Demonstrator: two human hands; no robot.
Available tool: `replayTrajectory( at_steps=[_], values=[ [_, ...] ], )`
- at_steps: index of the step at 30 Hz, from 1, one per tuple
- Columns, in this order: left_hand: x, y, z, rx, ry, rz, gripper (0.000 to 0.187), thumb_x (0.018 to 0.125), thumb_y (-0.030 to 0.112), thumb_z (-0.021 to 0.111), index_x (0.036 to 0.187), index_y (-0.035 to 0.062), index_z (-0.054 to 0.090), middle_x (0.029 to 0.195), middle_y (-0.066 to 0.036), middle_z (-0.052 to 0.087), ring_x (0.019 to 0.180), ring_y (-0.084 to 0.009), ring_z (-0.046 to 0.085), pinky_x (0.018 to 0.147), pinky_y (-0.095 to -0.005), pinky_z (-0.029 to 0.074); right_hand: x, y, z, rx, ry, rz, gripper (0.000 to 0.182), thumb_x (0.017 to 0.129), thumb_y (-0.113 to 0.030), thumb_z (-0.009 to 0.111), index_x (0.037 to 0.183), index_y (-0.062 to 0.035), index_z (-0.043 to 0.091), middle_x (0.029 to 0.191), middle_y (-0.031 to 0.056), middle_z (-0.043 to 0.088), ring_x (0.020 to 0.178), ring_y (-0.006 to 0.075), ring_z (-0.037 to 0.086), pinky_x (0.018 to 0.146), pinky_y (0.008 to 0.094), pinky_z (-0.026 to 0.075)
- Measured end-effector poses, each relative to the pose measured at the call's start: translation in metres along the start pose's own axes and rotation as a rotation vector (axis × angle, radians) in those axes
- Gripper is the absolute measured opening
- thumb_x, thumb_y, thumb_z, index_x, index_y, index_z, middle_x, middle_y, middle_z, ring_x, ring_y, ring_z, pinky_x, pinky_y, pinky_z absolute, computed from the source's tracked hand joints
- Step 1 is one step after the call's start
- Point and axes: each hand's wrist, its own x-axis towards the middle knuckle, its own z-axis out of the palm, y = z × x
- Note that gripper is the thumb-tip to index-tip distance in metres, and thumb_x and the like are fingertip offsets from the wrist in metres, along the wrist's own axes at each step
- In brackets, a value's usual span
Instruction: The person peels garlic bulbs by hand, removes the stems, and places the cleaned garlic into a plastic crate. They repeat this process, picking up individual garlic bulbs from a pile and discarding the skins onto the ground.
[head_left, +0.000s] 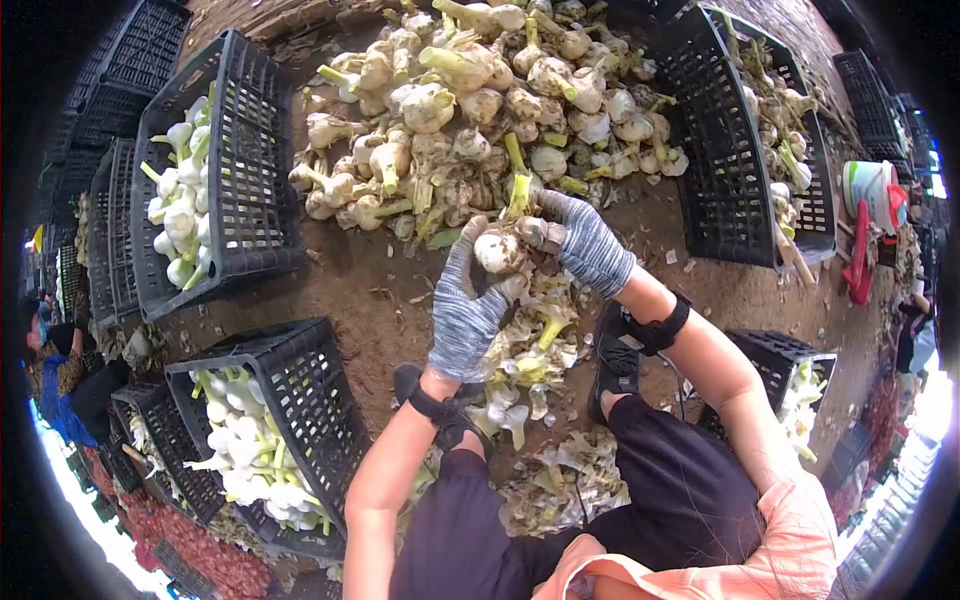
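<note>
A dirt-streaked garlic bulb (pixel 497 253) with a short green stem pointing away from me is between my two gloved hands. My left hand (pixel 466 310), in a grey knit glove, cradles it from the near left side, fingers curled along it. From the right, my right hand (pixel 585 240) pinches the bulb's side near the stem with thumb and fingers. Just beyond lies a large heap of soil-covered garlic (pixel 440 110) with cut stems. Below my hands, peeled-off garlic skins and stem scraps (pixel 540 350) lie on the ground between my feet.
Black crates of clean white garlic stand at left (pixel 250 150), lower left (pixel 315 400) and lower right (pixel 775 348). Another crate (pixel 725 140) at upper right holds untrimmed garlic. A white bucket (pixel 868 190) and a red object (pixel 858 255) sit far right. Another person (pixel 65 370) sits far left.
</note>
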Motion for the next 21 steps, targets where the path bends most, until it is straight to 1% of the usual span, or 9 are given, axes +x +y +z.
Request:
replayTrajectory(
  at_steps=[2,6,8,9,12,16,18,20,21],
  values=[
    [-0.002,0.004,0.001,-0.039,-0.003,-0.046,0.066,0.076,-0.002,0.067,0.134,0.0006,0.034,0.124,-0.01,0.047,0.111,-0.0168,0.048,0.096,-0.031,0.04,0.003,0.004,-0.002,-0.13,-0.009,-0.154,0.033,0.085,-0.023,0.062,0.104,0.0032,0.058,0.086,0.004,0.062,0.076,0.0079,0.052,0.069,0.0267,0.047],
    [-0.005,0.007,0.001,-0.286,-0.02,-0.168,0.065,0.077,0.001,0.067,0.134,0.0019,0.035,0.123,-0.009,0.047,0.109,-0.0164,0.049,0.096,-0.0308,0.041,-0.004,-0.008,-0.005,-0.227,-0.016,-0.131,0.033,0.085,-0.024,0.062,0.103,0.0026,0.059,0.086,0.0016,0.062,0.077,0.0071,0.051,0.07,0.0257,0.047],
    [-0.005,0.006,-0.001,-0.377,-0.097,-0.221,0.072,0.075,0.025,0.074,0.133,0.0037,0.037,0.123,-0.008,0.049,0.107,-0.0165,0.052,0.091,-0.0309,0.046,-0.008,-0.009,-0.006,0.016,-0.057,-0.066,0.033,0.086,-0.025,0.061,0.103,0.0023,0.059,0.087,0.001,0.062,0.078,0.007,0.052,0.072,0.0254,0.047],
    [-0.005,0.004,0.001,-0.362,-0.079,-0.188,0.073,0.074,0.029,0.074,0.132,0.0037,0.037,0.122,-0.008,0.049,0.105,-0.0167,0.053,0.089,-0.0307,0.048,-0.007,-0.008,-0.012,-0.083,-0.081,-0.112,0.033,0.085,-0.024,0.062,0.105,0.0021,0.059,0.089,0.0007,0.062,0.079,0.0066,0.052,0.072,0.0247,0.047],
    [-0.008,0.001,0.003,-0.244,-0.038,-0.148,0.075,0.074,0.031,0.074,0.132,0.0037,0.037,0.122,-0.009,0.049,0.106,-0.0175,0.052,0.089,-0.0314,0.048,-0.006,-0.003,-0.008,-0.074,-0.081,-0.151,0.033,0.084,-0.021,0.064,0.106,0.0022,0.059,0.089,0.0007,0.062,0.08,0.0064,0.052,0.071,0.0241,0.047],
    [-0.007,0.0,0.0,-0.266,-0.073,-0.139,0.075,0.074,0.031,0.074,0.133,0.0038,0.037,0.121,-0.01,0.05,0.108,-0.0186,0.052,0.089,-0.0329,0.048,-0.006,-0.002,-0.009,-0.13,-0.097,-0.136,0.034,0.084,-0.019,0.064,0.107,0.0046,0.056,0.088,0.0032,0.062,0.079,0.0069,0.052,0.071,0.0236,0.047],
    [-0.008,0.003,-0.003,-0.367,-0.148,-0.223,0.065,0.081,0.023,0.067,0.134,0.0032,0.035,0.122,-0.008,0.049,0.108,-0.0156,0.05,0.095,-0.03,0.041,-0.008,-0.004,-0.011,-0.16,-0.093,-0.144,0.034,0.084,-0.018,0.064,0.107,0.0054,0.056,0.087,0.0036,0.062,0.08,0.0069,0.052,0.071,0.0238,0.047],
    [-0.01,0.009,0.0,-0.477,-0.145,-0.296,0.066,0.08,0.026,0.067,0.134,0.003,0.035,0.121,-0.007,0.049,0.107,-0.0157,0.051,0.094,-0.0297,0.042,-0.011,-0.003,-0.013,-0.191,-0.091,-0.152,0.034,0.084,-0.018,0.063,0.106,0.0062,0.056,0.087,0.004,0.062,0.08,0.0069,0.052,0.072,0.024,0.047],
    [-0.01,0.011,0.0,-0.587,-0.141,-0.368,0.067,0.08,0.029,0.067,0.133,0.0028,0.036,0.12,-0.007,0.05,0.107,-0.0157,0.051,0.093,-0.0295,0.042,-0.013,0.001,-0.014,-0.053,-0.097,-0.098,0.033,0.084,-0.018,0.063,0.105,0.0062,0.056,0.088,0.004,0.062,0.081,0.0071,0.053,0.073,0.0243,0.047]
  ],
)
